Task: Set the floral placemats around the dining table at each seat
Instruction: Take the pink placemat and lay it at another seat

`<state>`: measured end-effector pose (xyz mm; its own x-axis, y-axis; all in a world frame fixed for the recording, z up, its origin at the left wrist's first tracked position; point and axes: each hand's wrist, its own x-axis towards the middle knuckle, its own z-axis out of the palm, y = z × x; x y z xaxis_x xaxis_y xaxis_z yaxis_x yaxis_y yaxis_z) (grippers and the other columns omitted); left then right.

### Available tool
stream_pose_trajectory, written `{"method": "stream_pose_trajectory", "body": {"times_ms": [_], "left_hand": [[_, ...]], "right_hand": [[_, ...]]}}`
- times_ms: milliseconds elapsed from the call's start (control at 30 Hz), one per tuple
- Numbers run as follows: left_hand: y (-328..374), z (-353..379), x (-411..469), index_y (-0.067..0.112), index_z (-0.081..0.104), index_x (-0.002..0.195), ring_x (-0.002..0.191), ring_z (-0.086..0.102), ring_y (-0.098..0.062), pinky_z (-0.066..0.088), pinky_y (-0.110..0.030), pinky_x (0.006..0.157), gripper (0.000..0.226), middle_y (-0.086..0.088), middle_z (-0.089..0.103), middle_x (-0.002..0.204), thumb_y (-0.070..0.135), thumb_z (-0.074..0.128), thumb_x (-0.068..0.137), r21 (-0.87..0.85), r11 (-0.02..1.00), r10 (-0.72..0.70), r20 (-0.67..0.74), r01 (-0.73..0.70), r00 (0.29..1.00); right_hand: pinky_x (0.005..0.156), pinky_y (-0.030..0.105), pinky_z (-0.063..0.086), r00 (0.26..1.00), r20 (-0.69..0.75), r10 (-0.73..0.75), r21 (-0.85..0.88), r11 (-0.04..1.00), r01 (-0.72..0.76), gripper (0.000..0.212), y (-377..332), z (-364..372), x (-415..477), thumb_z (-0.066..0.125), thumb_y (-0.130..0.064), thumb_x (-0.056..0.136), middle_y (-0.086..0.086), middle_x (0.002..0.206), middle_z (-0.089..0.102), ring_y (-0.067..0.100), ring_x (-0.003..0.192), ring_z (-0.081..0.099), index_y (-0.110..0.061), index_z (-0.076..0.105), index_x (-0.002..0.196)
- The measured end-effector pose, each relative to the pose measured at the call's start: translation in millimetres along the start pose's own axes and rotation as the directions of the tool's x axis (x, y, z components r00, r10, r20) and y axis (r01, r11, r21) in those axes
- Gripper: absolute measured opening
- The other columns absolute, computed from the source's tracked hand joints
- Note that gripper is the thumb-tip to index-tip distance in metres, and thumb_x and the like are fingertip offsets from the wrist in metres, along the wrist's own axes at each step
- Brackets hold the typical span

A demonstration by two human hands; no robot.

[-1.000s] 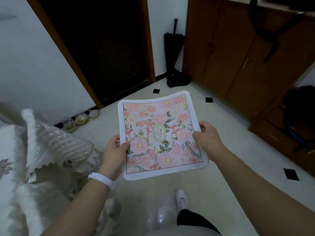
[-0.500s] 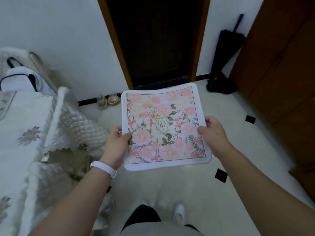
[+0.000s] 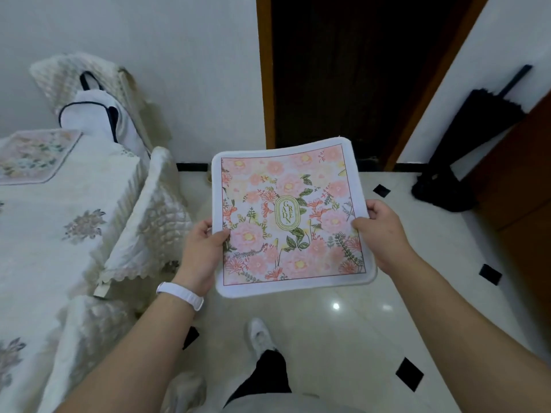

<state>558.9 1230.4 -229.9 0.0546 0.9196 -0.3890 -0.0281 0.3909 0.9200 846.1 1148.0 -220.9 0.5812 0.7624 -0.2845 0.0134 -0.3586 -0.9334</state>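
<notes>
We are holding a floral placemat (image 3: 290, 217) flat at centre frame above the tiled floor (image 3: 357, 323), our left hand (image 3: 200, 254) and right hand (image 3: 383, 234) each pinching a side edge. We judge this the carrying step. One placemat (image 3: 32, 155) is already lying on the covered table (image 3: 50, 228) at upper left. Next we need to turn left toward an unset seat.

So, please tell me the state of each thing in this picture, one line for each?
Held placemat: flat, off the table, gripped at both sides.
Left hand: shut on it.
Right hand: shut on it.
Placemat on the table: already laid flat.
Umbrella: folded, leaning on the wall.
</notes>
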Motion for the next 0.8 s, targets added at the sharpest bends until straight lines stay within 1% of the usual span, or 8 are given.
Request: {"method": "stream_pose_trajectory", "body": {"times_ms": [167,333,400,467,500,567,667,800], "left_hand": [[35,-13,68,0.010,0.058,0.098,0.071,0.073,-0.021,0.059,-0.034,0.058,0.011,-0.011,0.072,0.095,0.001,0.053,0.095,-0.014,0.999,0.043,-0.044,-0.044,0.998],[79,-34,121,0.009,0.059,0.103,0.073,0.072,-0.013,0.056,-0.024,0.057,0.012,0.000,0.073,0.088,0.002,0.055,0.094,0.040,0.983,0.181,-0.098,-0.178,0.979],[89,-46,136,0.010,0.061,0.103,0.081,0.072,-0.018,0.059,-0.031,0.066,0.013,-0.002,0.073,0.093,0.004,0.056,0.093,0.061,0.979,0.201,-0.141,-0.194,0.969],[95,-60,147,0.013,0.062,0.103,0.088,0.072,-0.025,0.060,-0.041,0.074,0.014,-0.007,0.074,0.099,0.006,0.058,0.092,0.046,0.984,0.175,-0.178,-0.170,0.968],[98,-67,153,0.015,0.062,0.102,0.087,0.073,-0.025,0.060,-0.042,0.074,0.014,-0.008,0.074,0.100,0.006,0.058,0.092,0.036,0.987,0.158,-0.196,-0.154,0.968],[107,-78,162,0.013,0.060,0.100,0.078,0.073,-0.020,0.060,-0.035,0.066,0.012,-0.007,0.073,0.097,0.004,0.057,0.093,0.029,0.989,0.151,-0.229,-0.148,0.962],[125,-90,180,0.015,0.059,0.095,0.074,0.070,-0.019,0.058,-0.031,0.060,0.013,-0.006,0.071,0.094,0.002,0.056,0.093,0.040,0.984,0.180,-0.296,-0.175,0.938],[136,-103,206,0.017,0.060,0.094,0.087,0.070,-0.034,0.059,-0.047,0.074,0.013,-0.015,0.071,0.101,0.005,0.058,0.092,0.044,0.985,0.171,-0.379,-0.167,0.910]], "right_hand": [[0.072,0.042,0.060,0.999,0.038,-0.020,-0.025,0.999,0.021,0.028,-42,55,60,0.053,0.004,0.089,0.001,0.101,0.073,0.021,0.086,0.072,-0.020,0.060,0.101],[0.070,0.040,0.060,0.995,0.066,-0.078,-0.037,0.996,0.081,0.025,-84,110,107,0.054,0.002,0.091,-0.002,0.099,0.072,0.016,0.084,0.071,-0.019,0.059,0.104],[0.069,0.039,0.059,0.992,0.088,-0.091,-0.037,0.995,0.095,0.025,-96,134,120,0.055,0.002,0.090,0.000,0.099,0.071,0.016,0.084,0.071,-0.016,0.059,0.106],[0.073,0.042,0.060,0.987,0.138,-0.088,-0.034,0.995,0.094,0.025,-106,155,132,0.054,0.003,0.090,0.002,0.100,0.071,0.019,0.087,0.070,-0.016,0.059,0.105],[0.075,0.043,0.060,0.983,0.163,-0.089,-0.048,0.994,0.098,0.025,-111,165,139,0.054,0.004,0.090,0.002,0.100,0.071,0.020,0.088,0.070,-0.018,0.059,0.102],[0.076,0.045,0.060,0.973,0.210,-0.099,-0.082,0.989,0.119,0.027,-124,184,151,0.055,0.003,0.089,0.001,0.099,0.071,0.021,0.088,0.070,-0.023,0.059,0.094],[0.073,0.043,0.060,0.956,0.264,-0.125,-0.089,0.984,0.153,0.026,-144,213,174,0.055,0.004,0.090,0.001,0.099,0.071,0.019,0.087,0.070,-0.021,0.058,0.098],[0.072,0.042,0.060,0.926,0.352,-0.140,-0.074,0.982,0.176,0.026,-165,252,208,0.055,0.004,0.090,0.000,0.100,0.071,0.019,0.087,0.071,-0.017,0.058,0.105]]}}
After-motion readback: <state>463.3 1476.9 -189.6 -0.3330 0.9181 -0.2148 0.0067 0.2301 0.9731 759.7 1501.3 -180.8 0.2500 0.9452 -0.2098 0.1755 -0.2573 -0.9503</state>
